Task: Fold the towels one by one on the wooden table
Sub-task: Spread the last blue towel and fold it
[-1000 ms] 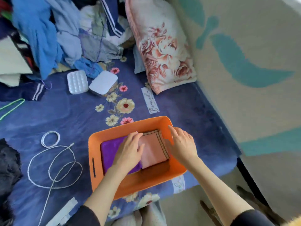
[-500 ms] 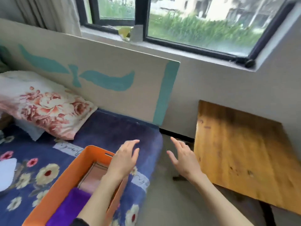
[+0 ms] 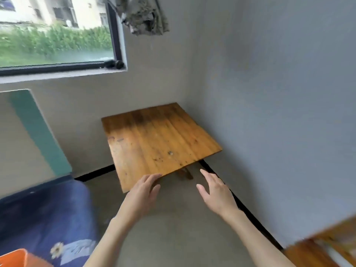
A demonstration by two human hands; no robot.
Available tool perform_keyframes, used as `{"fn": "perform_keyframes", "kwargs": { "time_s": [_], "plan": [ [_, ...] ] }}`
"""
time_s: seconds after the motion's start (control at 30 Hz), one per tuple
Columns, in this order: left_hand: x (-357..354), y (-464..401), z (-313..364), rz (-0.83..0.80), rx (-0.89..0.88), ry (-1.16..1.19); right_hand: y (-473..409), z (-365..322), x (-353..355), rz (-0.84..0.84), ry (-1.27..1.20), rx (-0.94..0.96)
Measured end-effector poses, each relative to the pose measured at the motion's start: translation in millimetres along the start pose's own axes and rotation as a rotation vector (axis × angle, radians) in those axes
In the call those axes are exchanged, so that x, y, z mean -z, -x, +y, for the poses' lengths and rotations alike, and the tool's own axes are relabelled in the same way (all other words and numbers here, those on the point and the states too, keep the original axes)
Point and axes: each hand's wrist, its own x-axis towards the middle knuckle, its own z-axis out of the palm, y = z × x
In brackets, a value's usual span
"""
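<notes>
The square wooden table (image 3: 158, 143) stands in the room's corner, its top bare. My left hand (image 3: 143, 191) reaches forward with straight fingers, its tips at the table's near edge. My right hand (image 3: 215, 191) is held out flat over the floor, just right of that edge, holding nothing. A corner of the orange basket (image 3: 13, 257) shows at the bottom left on the bed; the towels in it are out of view.
The bed with its blue floral cover (image 3: 44, 212) fills the lower left. A window (image 3: 55, 33) is set in the far wall and grey cloth (image 3: 143, 15) hangs above the table. Wooden furniture (image 3: 323, 245) juts in at the bottom right. Grey floor lies between bed and table.
My view has swung right from the basket on the bed to the wooden table. Both hands left the folded towels in the basket and now reach toward the table.
</notes>
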Motion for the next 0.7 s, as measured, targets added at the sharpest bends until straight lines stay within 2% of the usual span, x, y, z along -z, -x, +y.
{"fn": "perform_keyframes", "kwargs": {
  "time_s": [0.37, 0.7],
  "plan": [
    [-182, 48, 247, -0.373, -0.454, 0.124, 251, 212, 114, 0.229, 0.02, -0.547],
    [-318, 139, 458, -0.74, -0.947, 0.128, 466, 306, 174, 0.544, -0.024, -1.026]
  ]
}}
